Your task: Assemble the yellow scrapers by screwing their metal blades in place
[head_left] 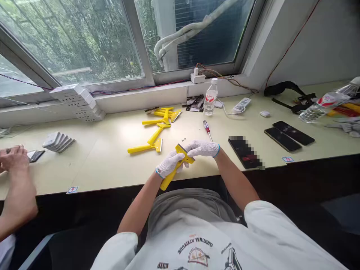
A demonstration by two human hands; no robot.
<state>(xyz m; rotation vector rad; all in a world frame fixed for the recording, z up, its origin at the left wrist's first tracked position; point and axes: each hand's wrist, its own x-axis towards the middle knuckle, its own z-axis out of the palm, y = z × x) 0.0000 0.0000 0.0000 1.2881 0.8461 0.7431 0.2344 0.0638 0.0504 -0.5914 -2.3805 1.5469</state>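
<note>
Both of my hands wear white knit gloves with blue cuffs. My left hand point(169, 164) is wrapped round a yellow scraper point(168, 181), whose handle points down toward my lap. My right hand point(201, 148) is at the scraper's wide head, its fingers bent against the edge; whether it also pinches something small there is hidden. A few tiny screws point(183, 140) lie just beyond my hands. Past them rests a screwdriver point(207, 128) with a red and clear handle. Several more yellow scrapers point(144, 148) lie on the table to the left, some overlapping at the back.
A water bottle point(210, 98) stands near the window by black packets point(195, 103). Phones point(282, 138) and a power strip point(242, 105) lie to the right. Stacked white boxes point(80, 103) are at the left, where another person's hand point(14, 157) rests on the table point(112, 168).
</note>
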